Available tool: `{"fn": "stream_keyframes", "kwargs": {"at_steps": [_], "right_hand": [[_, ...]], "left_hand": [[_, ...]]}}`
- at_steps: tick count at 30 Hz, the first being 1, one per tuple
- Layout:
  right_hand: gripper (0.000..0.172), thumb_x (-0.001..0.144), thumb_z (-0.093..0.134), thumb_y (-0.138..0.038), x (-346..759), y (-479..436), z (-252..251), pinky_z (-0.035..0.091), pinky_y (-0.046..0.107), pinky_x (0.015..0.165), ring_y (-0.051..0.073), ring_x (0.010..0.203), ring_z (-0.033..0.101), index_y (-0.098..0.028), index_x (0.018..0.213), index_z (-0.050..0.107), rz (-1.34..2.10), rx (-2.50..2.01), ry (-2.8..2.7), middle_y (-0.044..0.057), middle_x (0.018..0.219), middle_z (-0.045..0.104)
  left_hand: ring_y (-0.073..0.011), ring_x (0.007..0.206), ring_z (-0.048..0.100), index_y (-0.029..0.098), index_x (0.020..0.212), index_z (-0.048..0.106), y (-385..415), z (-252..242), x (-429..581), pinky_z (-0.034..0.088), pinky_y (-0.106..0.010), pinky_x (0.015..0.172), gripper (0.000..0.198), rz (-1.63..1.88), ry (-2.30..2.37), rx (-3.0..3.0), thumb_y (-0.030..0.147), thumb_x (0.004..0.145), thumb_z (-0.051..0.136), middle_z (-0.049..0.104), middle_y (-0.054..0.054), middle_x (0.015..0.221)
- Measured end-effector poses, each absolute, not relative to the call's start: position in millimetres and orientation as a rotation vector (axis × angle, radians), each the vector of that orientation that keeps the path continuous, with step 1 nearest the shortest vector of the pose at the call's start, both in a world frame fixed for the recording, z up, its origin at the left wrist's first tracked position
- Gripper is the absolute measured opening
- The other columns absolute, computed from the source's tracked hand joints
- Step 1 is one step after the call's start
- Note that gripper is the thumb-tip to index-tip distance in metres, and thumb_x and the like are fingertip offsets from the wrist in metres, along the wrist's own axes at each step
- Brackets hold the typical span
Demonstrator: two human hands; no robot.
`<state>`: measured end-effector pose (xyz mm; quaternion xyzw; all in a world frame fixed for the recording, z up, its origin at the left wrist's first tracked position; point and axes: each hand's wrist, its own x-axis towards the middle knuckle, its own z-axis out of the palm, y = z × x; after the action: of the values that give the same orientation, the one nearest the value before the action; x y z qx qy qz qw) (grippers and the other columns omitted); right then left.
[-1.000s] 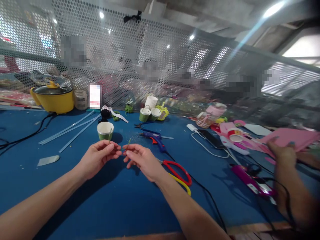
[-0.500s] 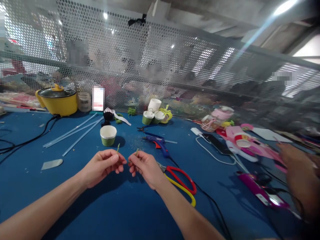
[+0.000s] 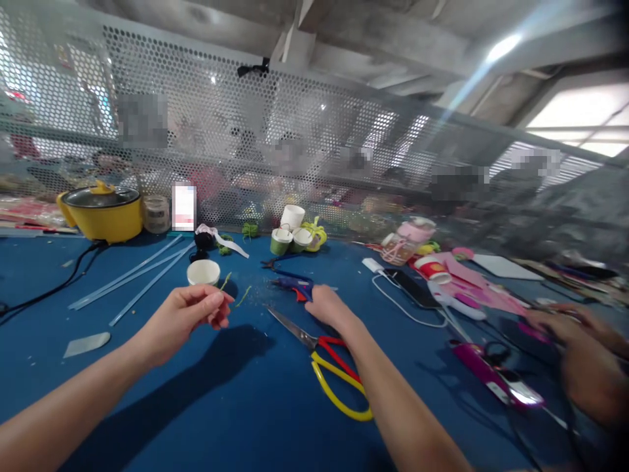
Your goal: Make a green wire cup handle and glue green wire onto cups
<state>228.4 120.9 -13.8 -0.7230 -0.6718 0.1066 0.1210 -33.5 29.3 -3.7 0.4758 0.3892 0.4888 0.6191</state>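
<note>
My left hand (image 3: 189,314) is closed in a pinch, with a short piece of green yarn (image 3: 225,282) sticking up from its fingertips. Just behind it stands a white paper cup (image 3: 203,272), its lower part hidden by the hand. Another short green yarn piece (image 3: 243,296) lies to the right of these fingers. My right hand (image 3: 330,305) is wrapped around the handle of a blue glue gun (image 3: 292,284) with a red trigger, which points left. Scissors (image 3: 299,331) with one red and one yellow handle lie under my right forearm, blades toward the upper left.
Clear glue sticks (image 3: 147,282) and a yellow electric pot (image 3: 105,216) are at the left. Green and white cups (image 3: 282,241) stand by the perforated screen (image 3: 196,131). At the right are a phone (image 3: 410,287), a purple tool (image 3: 496,373) and another person's hands (image 3: 584,354).
My right hand has left the yarn near my left hand, moved right and closed on the glue gun. One green yarn piece now lies apart from my hands. The view has shifted slightly.
</note>
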Motion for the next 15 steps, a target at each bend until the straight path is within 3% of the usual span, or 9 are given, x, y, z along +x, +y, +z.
{"fn": "stream_keyframes", "kwargs": {"at_steps": [5,8,11,13,15], "right_hand": [[0.019,0.064,0.054,-0.006,226,122,-29,0.04,0.033,0.074,0.029,0.093,0.056,-0.007,0.081,0.061,0.318,-2.158,-1.906,0.02,0.092,0.062],[0.028,0.067,0.05,-0.008,228,122,-22,0.042,0.034,0.069,0.029,0.084,0.059,-0.003,0.093,0.058,0.368,-2.129,-1.839,0.021,0.088,0.063],[0.035,0.069,0.049,-0.01,228,115,-8,0.043,0.031,0.065,0.023,0.074,0.061,-0.005,0.104,0.052,0.432,-2.035,-1.779,0.016,0.084,0.064],[0.033,0.072,0.049,-0.015,224,103,4,0.044,0.026,0.059,0.017,0.065,0.06,-0.01,0.105,0.051,0.526,-1.906,-1.757,0.01,0.081,0.064],[0.02,0.073,0.051,-0.023,217,87,14,0.043,0.024,0.053,0.014,0.057,0.056,-0.012,0.089,0.055,0.783,-1.655,-1.693,0.004,0.068,0.061]], "left_hand": [[-0.01,0.056,0.051,0.014,0.073,0.067,31,-5,-34,0.04,-0.022,0.055,0.023,1.134,0.92,1.112,0.036,0.071,0.06,0.06,-0.003,0.063],[-0.0114,0.06,0.052,0.013,0.079,0.068,30,-6,-33,0.041,-0.023,0.059,0.025,1.112,0.926,1.143,0.036,0.072,0.059,0.06,-0.005,0.067],[-0.0111,0.058,0.051,0.014,0.084,0.068,29,-3,-33,0.04,-0.023,0.057,0.025,1.098,0.956,1.238,0.034,0.074,0.057,0.059,-0.004,0.067],[-0.0103,0.053,0.048,0.016,0.086,0.068,29,-2,-34,0.038,-0.022,0.052,0.024,1.115,1.014,1.344,0.033,0.075,0.055,0.057,-0.002,0.063],[-0.0108,0.052,0.047,0.018,0.085,0.069,27,-2,-35,0.036,-0.021,0.05,0.021,1.18,1.096,1.491,0.03,0.075,0.056,0.058,-0.002,0.061]]}}
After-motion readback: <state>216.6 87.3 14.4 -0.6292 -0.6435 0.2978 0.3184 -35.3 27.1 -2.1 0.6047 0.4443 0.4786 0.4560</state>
